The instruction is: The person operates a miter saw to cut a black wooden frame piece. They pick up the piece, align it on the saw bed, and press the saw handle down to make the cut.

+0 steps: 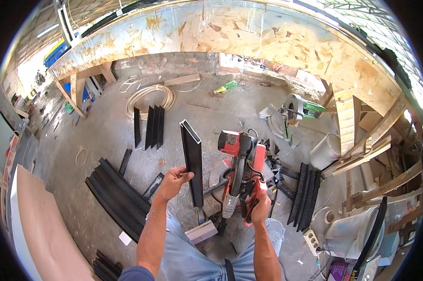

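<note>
The left hand (175, 183) pinches the long, black, hollow metal tube with the slanted, silver-edged end (192, 161) between thumb and fingers. The tube is in the middle of the frame, with its open end pointing up. Just to its right in the frame, the right hand (261, 206) is wrapped around the handle of the red and black power saw (243, 164).

To do this well, I think the left hand should keep a firm hold and stay well away from the blade. The right hand should hold the saw handle steady and not bump it. It looks wise to turn the slanted end and check it is neat. That edge could be sharp, so fingers should keep off it. The stack of long, thin black metal bars (117, 199) at the lower left lies near the left arm, so the elbow should not knock it.
</note>
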Available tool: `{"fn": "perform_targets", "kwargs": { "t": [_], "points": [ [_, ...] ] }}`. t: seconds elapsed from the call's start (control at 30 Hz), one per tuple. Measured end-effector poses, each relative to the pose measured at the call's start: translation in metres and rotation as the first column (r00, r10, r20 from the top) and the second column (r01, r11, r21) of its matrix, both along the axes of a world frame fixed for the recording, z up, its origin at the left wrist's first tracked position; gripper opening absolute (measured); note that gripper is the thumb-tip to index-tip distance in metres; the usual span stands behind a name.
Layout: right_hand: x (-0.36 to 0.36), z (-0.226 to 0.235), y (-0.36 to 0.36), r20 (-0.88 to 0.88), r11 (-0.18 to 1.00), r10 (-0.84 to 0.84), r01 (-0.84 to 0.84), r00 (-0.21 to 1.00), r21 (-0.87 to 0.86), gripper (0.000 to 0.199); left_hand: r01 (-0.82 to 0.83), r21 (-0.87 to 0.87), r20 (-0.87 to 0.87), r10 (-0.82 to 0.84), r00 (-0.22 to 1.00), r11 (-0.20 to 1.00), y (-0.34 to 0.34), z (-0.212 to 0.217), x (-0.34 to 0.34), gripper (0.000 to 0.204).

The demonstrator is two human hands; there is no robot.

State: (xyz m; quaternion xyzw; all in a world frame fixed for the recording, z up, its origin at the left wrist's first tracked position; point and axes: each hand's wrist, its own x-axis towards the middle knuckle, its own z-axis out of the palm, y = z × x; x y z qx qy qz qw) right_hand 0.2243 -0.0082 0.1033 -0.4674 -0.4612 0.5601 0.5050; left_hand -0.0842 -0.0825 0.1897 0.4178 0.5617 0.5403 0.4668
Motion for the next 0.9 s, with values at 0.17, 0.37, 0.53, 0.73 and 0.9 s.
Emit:
{"fn": "perform_targets", "kwargs": {
  "t": [0.17,0.37,0.53,0.73,0.9],
  "points": [
    [0.0,0.042,0.041,-0.006,0.991,-0.019,0.018,1.0,-0.13,0.062,0.04,0.1,0.041,-0.044,0.998,0.994,0.02,0.005,0.013,0.028],
    [-0.013,0.089,0.09,-0.038,0.962,0.06,-0.068,0.997,-0.265,0.063,0.079,0.232,-0.037,-0.073,0.997,0.969,0.039,-0.001,0.004,0.03],
    [-0.013,0.102,0.124,-0.032,0.948,0.154,-0.157,0.988,-0.277,0.046,0.045,0.301,0.011,-0.051,0.999,0.953,0.051,-0.019,0.022,0.034],
    [-0.015,0.11,0.159,-0.045,0.964,0.14,-0.146,0.989,-0.22,0.037,-0.054,0.379,0.188,-0.019,0.982,0.924,0.033,-0.007,0.077,0.02],
    [-0.018,0.107,0.183,0.024,0.973,0.122,-0.115,0.992,-0.203,0.039,-0.092,0.497,-0.117,0.172,0.978,0.863,0.021,0.01,0.123,0.015]
  ]
}}
